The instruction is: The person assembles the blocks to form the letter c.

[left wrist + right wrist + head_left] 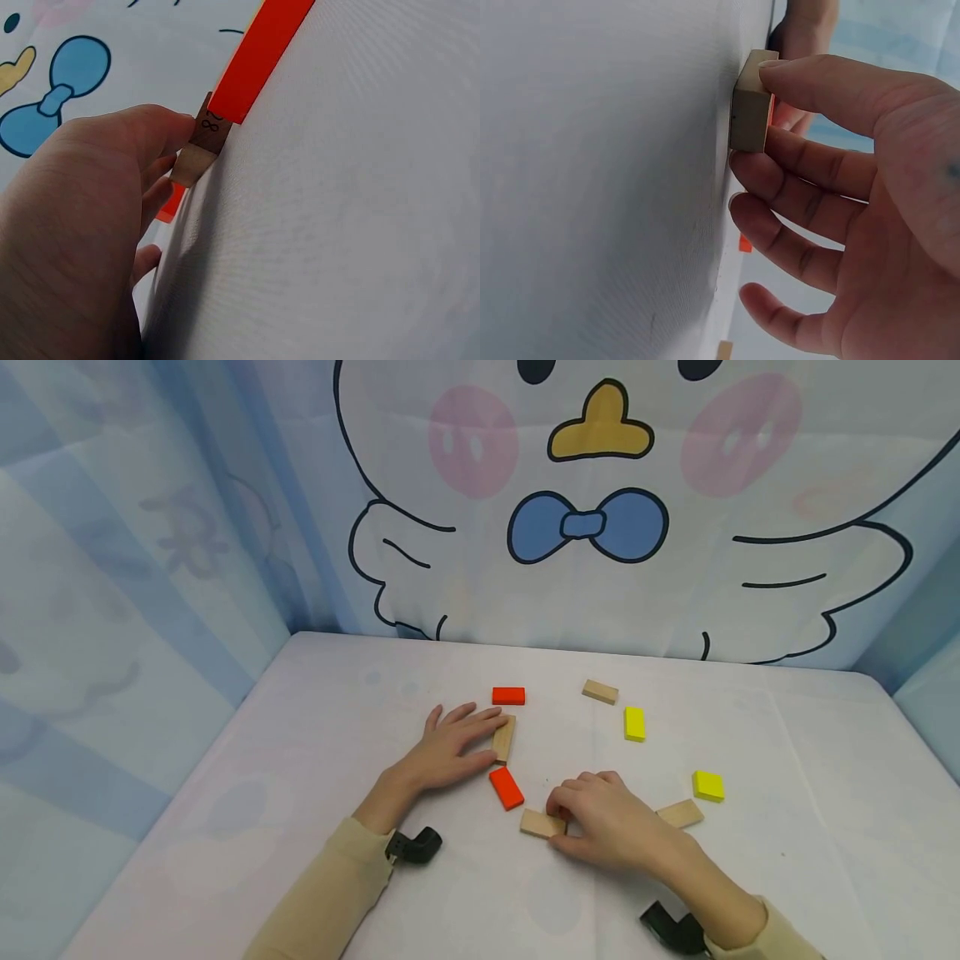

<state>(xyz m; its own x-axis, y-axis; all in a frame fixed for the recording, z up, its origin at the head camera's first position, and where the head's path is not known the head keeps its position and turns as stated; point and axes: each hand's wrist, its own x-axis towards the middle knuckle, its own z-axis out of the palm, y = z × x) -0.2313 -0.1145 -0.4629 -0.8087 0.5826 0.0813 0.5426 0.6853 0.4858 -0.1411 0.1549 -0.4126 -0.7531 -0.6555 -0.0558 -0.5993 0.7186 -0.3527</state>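
Observation:
My left hand (448, 750) has its thumb and index finger at the two ends of a plain wooden block (505, 740); the other fingers are spread beside it. In the left wrist view that wooden block (206, 139) shows dark markings on one side. My right hand (611, 822) pinches another wooden block (538, 823) at its right end, thumb on the near side and fingers beyond. The right wrist view shows this wooden block (751, 105) lying at the tablecloth. Between the two held blocks lies a slanted red block (507, 787).
A second red block (508, 696) lies beyond the left fingers. Further round are a wooden block (601, 692), a yellow block (634, 724), another yellow block (708, 786) and a wooden block (680, 813) partly behind the right hand. A printed curtain (480, 577) stands behind the table.

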